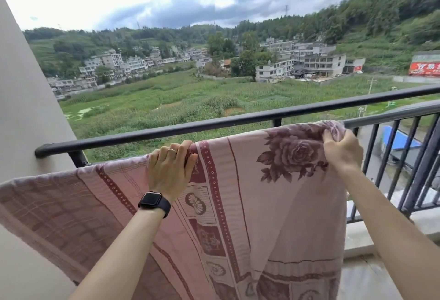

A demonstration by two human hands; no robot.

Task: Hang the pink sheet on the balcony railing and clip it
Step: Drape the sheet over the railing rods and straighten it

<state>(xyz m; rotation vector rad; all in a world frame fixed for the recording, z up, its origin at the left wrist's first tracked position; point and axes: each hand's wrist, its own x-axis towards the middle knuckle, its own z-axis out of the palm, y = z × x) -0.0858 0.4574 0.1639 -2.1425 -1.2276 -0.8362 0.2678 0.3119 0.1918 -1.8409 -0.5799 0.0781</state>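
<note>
The pink sheet (240,204), patterned with dark red borders and a rose, hangs draped over the inner rail of the black balcony railing (214,124). It runs from the wall at the left to just right of centre. My left hand (170,168), with a black watch on the wrist, grips the sheet's top fold over the rail. My right hand (341,151) pinches the bunched top corner of the sheet at its right end. No clip is in view.
A beige wall (28,109) closes the left side. To the right of the sheet, the railing's vertical bars (404,164) stand bare above the concrete balcony floor (364,276). Beyond the rail lie fields and buildings far below.
</note>
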